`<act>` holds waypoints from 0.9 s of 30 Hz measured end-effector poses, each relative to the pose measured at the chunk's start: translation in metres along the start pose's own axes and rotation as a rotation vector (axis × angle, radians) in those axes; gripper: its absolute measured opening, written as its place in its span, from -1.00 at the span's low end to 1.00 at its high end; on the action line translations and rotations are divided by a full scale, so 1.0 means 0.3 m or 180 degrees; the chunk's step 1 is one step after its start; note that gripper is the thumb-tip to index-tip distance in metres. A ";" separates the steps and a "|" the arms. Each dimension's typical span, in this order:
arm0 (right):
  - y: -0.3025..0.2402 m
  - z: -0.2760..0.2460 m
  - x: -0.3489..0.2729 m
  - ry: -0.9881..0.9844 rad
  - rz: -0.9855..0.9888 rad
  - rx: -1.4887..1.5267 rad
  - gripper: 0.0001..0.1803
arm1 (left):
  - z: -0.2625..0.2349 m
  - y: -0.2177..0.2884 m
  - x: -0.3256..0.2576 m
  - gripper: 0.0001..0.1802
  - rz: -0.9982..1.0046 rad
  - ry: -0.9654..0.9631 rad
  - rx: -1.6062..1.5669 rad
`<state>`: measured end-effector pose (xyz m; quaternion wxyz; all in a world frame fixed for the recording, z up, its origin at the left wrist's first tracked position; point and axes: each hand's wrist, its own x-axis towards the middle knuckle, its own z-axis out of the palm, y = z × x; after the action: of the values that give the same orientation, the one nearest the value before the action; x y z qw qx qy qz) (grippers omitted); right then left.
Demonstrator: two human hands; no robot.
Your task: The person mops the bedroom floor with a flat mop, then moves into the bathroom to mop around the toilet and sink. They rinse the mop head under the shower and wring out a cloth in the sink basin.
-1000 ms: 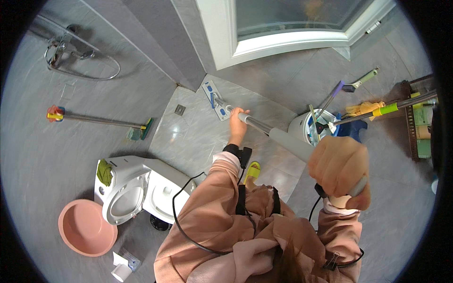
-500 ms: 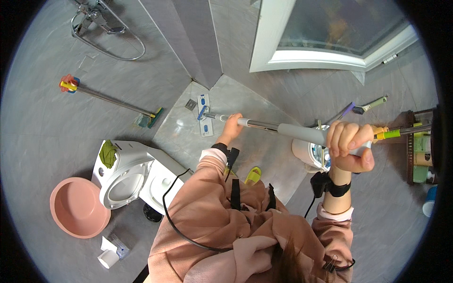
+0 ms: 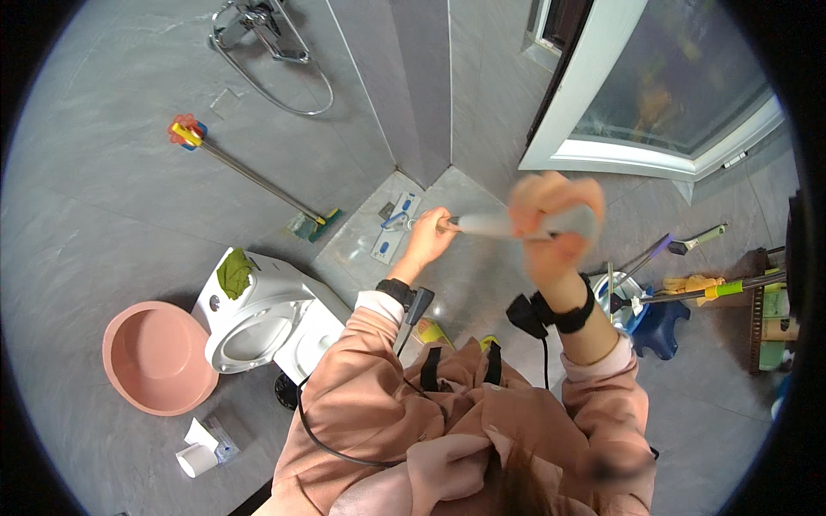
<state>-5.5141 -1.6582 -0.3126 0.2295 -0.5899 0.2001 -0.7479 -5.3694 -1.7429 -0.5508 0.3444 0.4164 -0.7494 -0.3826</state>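
My left hand (image 3: 428,241) grips the lower part of a grey mop handle (image 3: 490,226). My right hand (image 3: 551,225), blurred, is closed round the handle's upper end. The handle runs down to a flat white mop head with blue clips (image 3: 394,227) that rests on the wet grey floor near the corner of the walls. Both arms wear pink sleeves with black wrist straps.
A white toilet (image 3: 258,314) with a green cloth on its tank stands at the left, a pink basin (image 3: 155,357) beside it. A long-handled brush (image 3: 249,176) leans on the wall under a shower hose (image 3: 275,60). At the right are a white-framed door (image 3: 602,129), a bucket (image 3: 637,310) and cleaning tools.
The view has swung right and down. My right hand moved left along the handle toward my left hand, and the mop head shifted right toward the wall corner.
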 end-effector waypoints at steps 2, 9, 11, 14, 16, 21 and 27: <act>0.082 0.063 0.015 -0.0179 -0.0144 -0.0142 -0.59 | -0.126 0.001 0.059 -0.79 -0.0006 -0.0055 0.0497; 0.411 0.041 -0.262 -0.0531 0.2816 0.0073 -0.72 | -0.791 0.165 0.008 -0.68 0.0371 0.2583 -0.1089; 0.530 0.099 -0.436 -0.1091 0.4094 -0.0282 -0.72 | -0.931 0.267 -0.048 -0.69 0.0920 0.2927 -0.1219; 0.667 0.261 -0.674 -0.1534 0.5259 0.0384 -0.38 | -1.038 0.409 -0.173 -0.66 0.1231 0.3087 -0.1012; 0.728 0.382 -0.780 -0.1033 0.5672 0.0845 -0.34 | -1.058 0.471 -0.250 -0.64 0.1577 0.2952 -0.1020; 0.887 0.638 -0.889 0.1340 0.6686 0.1527 -0.55 | -1.033 0.521 -0.436 -0.66 0.1520 0.3352 -0.0923; 0.918 0.701 -0.991 0.2499 0.6045 0.2681 -0.69 | -0.950 0.436 -0.576 -0.66 0.1682 0.3348 -0.0882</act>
<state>-5.2206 -1.7163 -0.6576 0.8119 0.2062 0.3593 -0.4112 -5.1067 -1.6240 -0.3384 0.8031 0.3007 -0.4999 -0.1209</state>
